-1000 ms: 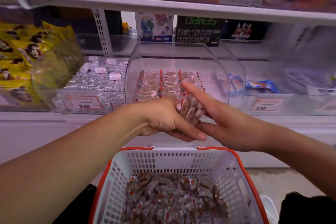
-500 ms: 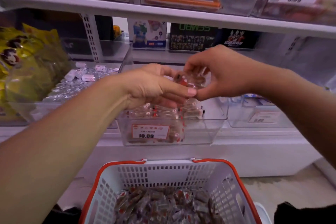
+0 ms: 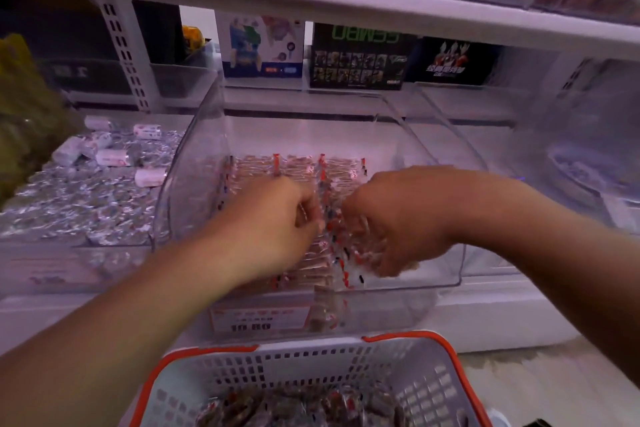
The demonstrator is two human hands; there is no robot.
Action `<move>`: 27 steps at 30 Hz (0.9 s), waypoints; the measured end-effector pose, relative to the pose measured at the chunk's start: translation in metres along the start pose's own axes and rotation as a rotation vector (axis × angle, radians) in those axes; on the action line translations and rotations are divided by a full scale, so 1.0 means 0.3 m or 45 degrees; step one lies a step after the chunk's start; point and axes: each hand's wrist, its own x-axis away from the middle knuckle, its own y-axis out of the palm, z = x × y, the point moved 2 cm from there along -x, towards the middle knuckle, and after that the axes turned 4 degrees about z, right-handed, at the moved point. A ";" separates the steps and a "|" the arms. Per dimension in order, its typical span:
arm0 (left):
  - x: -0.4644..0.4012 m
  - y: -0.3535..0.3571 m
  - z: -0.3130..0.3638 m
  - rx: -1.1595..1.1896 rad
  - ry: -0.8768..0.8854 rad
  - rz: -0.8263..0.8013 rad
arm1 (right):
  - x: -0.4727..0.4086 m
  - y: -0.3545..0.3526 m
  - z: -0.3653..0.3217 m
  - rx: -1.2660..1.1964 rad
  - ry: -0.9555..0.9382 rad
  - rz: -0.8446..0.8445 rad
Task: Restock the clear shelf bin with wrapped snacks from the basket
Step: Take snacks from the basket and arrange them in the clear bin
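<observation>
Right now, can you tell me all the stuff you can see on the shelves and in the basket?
Clear shelf bin: one, see-through, middle shelf, with a price label on its front.
Wrapped snacks: many, clear wrap with red ends, in rows inside the bin.
Basket: one, white with orange rim, below the bin, more snacks inside.
Silver sweets: many, silver, with a few white rolls, in the bin to the left.
Yellow bags: count unclear, yellow, far left.
Toy boxes: three, blue-white and black, at the back.
Left hand: one, inside the bin on the snacks.
Right hand: one, inside the bin, fingers curled round a bunch of snacks.
</observation>
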 end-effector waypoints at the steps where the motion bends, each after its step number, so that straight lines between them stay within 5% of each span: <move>1: 0.005 0.005 -0.001 -0.070 0.014 -0.026 | -0.008 0.019 -0.013 0.010 -0.016 -0.005; 9: 0.026 0.000 0.021 -0.198 0.073 -0.091 | -0.030 0.086 -0.040 -0.027 0.001 0.227; 17: 0.038 -0.020 0.030 -0.183 0.102 0.053 | -0.011 0.036 -0.045 -0.109 0.095 0.154; 21: 0.087 -0.072 0.084 -0.108 0.219 0.259 | 0.058 -0.036 -0.061 -0.200 0.107 0.488; 24: 0.194 -0.110 0.137 -0.036 0.380 0.088 | 0.179 -0.094 -0.085 -0.362 -0.037 0.754; 27: 0.308 -0.099 0.144 -0.379 0.549 -0.092 | 0.276 -0.029 -0.161 -0.645 -0.286 0.334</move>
